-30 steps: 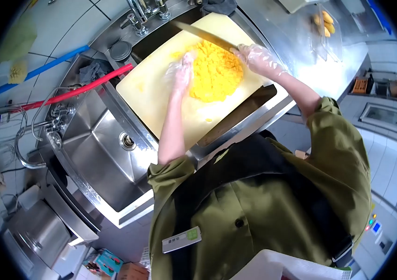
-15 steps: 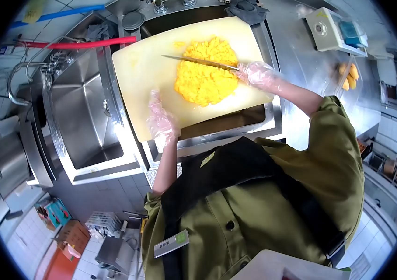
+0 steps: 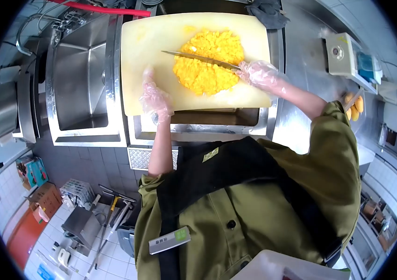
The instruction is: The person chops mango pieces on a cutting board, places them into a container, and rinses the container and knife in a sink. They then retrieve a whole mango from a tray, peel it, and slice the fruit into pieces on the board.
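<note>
Head view: A clear-gloved left hand (image 3: 157,100) meets the cutting board (image 3: 135,56) at its near-left edge, its grip impossible to judge, while the gloved right hand (image 3: 260,74) clenches a knife (image 3: 201,58) across chopped yellow pieces (image 3: 208,77) on the board. Right of them, yellow fruit (image 3: 358,105) sits near a white appliance (image 3: 341,53) on the steel bench (image 3: 303,51).

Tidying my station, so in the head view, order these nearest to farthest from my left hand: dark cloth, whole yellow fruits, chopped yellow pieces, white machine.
From your left hand:
1. Chopped yellow pieces, to its right.
2. Dark cloth, at the board's far right corner.
Farthest, too close to call: whole yellow fruits and white machine, far right.
</note>
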Available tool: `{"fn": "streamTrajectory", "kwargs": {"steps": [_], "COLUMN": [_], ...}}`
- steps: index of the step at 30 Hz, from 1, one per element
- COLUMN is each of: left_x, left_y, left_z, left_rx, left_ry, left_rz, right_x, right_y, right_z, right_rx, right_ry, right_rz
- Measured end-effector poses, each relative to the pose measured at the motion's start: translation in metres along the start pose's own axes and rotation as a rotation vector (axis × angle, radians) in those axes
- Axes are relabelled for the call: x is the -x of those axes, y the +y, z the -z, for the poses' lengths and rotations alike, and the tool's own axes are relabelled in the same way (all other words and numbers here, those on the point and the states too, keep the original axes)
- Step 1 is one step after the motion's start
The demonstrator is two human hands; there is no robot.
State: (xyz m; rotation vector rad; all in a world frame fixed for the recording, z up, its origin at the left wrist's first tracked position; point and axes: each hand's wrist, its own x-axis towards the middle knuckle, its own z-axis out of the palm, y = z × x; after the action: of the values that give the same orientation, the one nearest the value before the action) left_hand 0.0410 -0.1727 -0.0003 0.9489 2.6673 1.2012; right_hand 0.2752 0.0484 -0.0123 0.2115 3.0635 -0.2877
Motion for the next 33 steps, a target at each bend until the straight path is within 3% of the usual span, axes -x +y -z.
{"fn": "streamTrajectory", "kwargs": {"steps": [1,2,4,5,8,9,11,12,13,15,17,20,23,26,30,32,33], "left_x": [-0.001,0.005,0.003,0.001,0.001,0.003,0.001,-0.001,-0.002,0.000,-0.001,0.000,-0.004,-0.003,-0.004,-0.004,-0.004], "left_y": [-0.015,-0.024,0.003,0.010,0.020,0.015,0.004,0.010,0.019,0.021,0.011,0.000,0.022,0.009,0.008,0.005,0.007], "left_z": [-0.013,-0.019,0.000,0.006,0.015,0.012,0.002,0.007,0.013,0.014,0.006,-0.002,0.017,0.010,0.012,0.009,0.011], "left_rx": [-0.007,-0.019,0.016,-0.008,-0.165,-0.143,-0.095,-0.071,-0.047,-0.013,0.001,-0.039,-0.044,-0.069,-0.072,-0.013,-0.054], "left_ry": [0.053,0.096,0.010,-0.025,-0.109,-0.071,0.022,-0.015,-0.051,-0.067,-0.018,0.022,-0.126,-0.038,-0.081,-0.102,-0.136], "left_rz": [-0.052,-0.099,0.041,0.085,0.179,0.143,0.064,0.133,0.202,0.252,0.192,0.074,0.244,0.087,0.134,0.199,0.194], "right_x": [-0.003,-0.007,-0.023,0.000,-0.016,-0.018,-0.020,-0.020,-0.022,-0.025,-0.035,-0.031,-0.063,-0.067,-0.071,-0.059,-0.058], "right_y": [-0.009,-0.025,-0.039,-0.005,-0.015,-0.017,-0.019,-0.020,-0.016,-0.001,-0.001,0.029,-0.007,0.003,0.007,0.050,0.055], "right_z": [0.021,0.047,0.076,0.006,0.035,0.041,0.039,0.036,0.031,0.033,0.043,0.010,0.092,0.068,0.078,0.008,0.003], "right_rx": [0.094,0.048,-0.022,0.389,-0.089,0.063,-0.040,-0.092,-0.002,0.733,0.023,0.398,-0.006,-0.063,0.089,-0.141,-0.149], "right_ry": [0.090,-0.088,-0.424,0.105,0.058,0.092,-0.048,-0.118,-0.054,0.227,0.000,0.128,-0.360,-0.384,-0.348,-0.239,-0.233], "right_rz": [0.066,-0.033,-0.225,0.261,0.082,0.115,-0.035,-0.110,-0.086,0.304,-0.068,0.278,-0.265,-0.287,-0.222,-0.121,-0.102]}}
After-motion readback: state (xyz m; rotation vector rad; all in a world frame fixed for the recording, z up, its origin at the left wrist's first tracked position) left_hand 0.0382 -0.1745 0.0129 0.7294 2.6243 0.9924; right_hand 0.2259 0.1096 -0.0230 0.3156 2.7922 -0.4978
